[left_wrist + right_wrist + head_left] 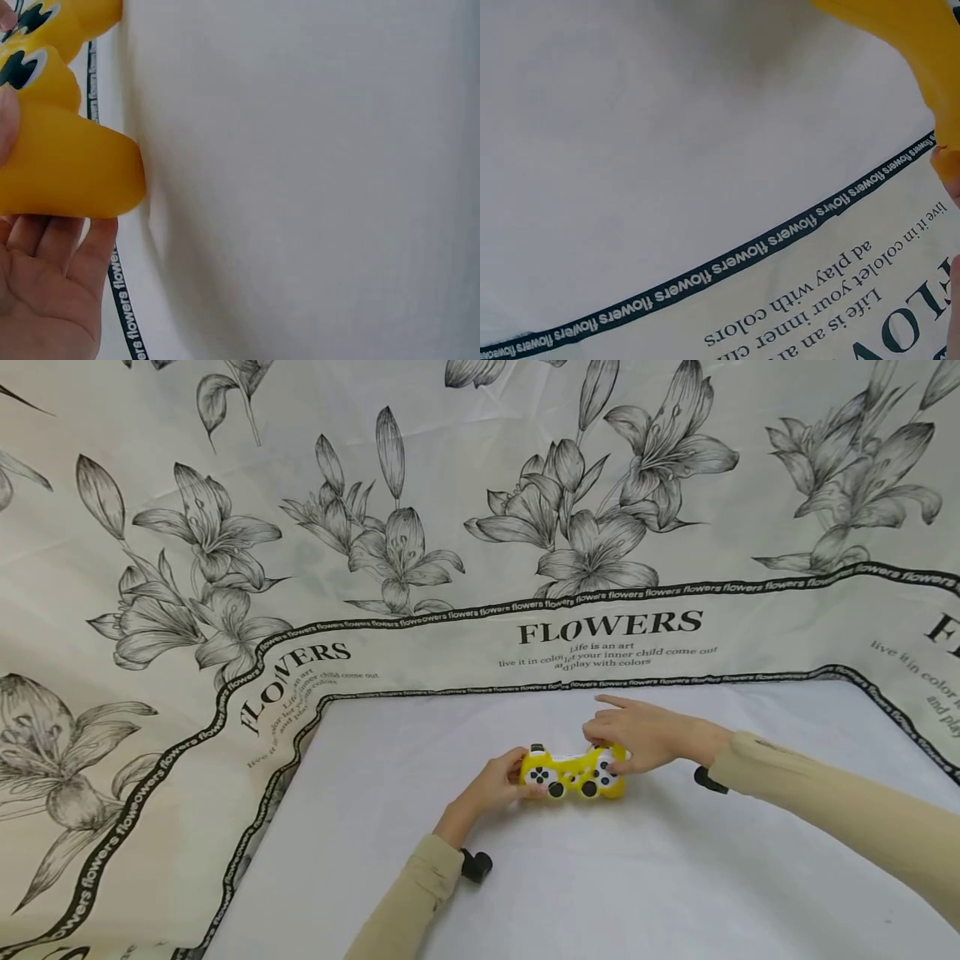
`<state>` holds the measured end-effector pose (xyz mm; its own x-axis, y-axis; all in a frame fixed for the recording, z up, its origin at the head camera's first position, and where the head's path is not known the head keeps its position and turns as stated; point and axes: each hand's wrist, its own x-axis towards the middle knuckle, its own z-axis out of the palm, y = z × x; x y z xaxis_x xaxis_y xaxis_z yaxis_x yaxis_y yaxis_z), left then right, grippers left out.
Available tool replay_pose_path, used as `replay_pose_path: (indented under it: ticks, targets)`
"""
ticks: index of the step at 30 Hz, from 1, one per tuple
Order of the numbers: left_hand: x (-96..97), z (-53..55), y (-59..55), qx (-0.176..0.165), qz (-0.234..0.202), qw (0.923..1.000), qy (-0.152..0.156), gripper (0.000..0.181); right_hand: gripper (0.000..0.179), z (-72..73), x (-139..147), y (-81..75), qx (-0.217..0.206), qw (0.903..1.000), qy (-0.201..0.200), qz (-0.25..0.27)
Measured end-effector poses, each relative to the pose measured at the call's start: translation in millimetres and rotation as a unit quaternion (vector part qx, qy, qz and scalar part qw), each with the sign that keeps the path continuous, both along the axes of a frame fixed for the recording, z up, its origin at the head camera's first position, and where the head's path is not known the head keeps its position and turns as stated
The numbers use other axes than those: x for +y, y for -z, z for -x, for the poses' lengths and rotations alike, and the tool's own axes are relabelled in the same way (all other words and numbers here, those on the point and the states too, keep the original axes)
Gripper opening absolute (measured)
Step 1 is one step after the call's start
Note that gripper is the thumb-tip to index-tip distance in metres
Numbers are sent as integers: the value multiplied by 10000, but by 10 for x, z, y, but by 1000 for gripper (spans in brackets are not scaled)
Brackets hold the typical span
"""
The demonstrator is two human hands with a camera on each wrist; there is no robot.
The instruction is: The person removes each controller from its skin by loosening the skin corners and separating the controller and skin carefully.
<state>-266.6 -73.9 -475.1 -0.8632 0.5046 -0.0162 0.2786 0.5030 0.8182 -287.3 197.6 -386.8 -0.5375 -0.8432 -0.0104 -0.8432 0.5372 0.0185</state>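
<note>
A yellow game controller (560,767) with white panels and black buttons and sticks is held up between both hands, its button side facing the head camera. My left hand (489,785) grips its left end, thumb on the front near the stick and fingers behind; in the left wrist view those fingers show under the yellow handle (82,169). My right hand (641,735) holds the right end, thumb over the round buttons and one finger stretched out past the top edge. Only a yellow part (922,45) of the controller and bits of fingertips appear in the right wrist view.
Beneath the hands spreads a white table surface (420,735). Behind it and at the left hangs a floral cloth (450,652) with black lettering and dark border bands. Each wrist wears a small black camera (477,865).
</note>
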Motion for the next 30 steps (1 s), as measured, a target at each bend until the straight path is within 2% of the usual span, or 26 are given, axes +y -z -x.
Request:
replay_pose_path:
  ticks: [5,11,15,25,30]
  targets:
    - [-17,-21,10,-150,47,9999,-67,51,30,51,-69,-14,13,9995,-164,-258]
    - [-7,-23,-6,-27,21,10000,-6,49,33,74,-32,-20,-153,9994,58,-313]
    - [-1,-24,10,45,16,10000,33,47,34,49,13,-3,-299,9993,165,-121]
    - [17,-17,-16,-57,129,9999,16,52,35,-49,158,18,-171,9973,-82,713]
    - [21,-8,-8,-151,51,9999,-53,50,44,-85,204,38,-333,9963,146,774]
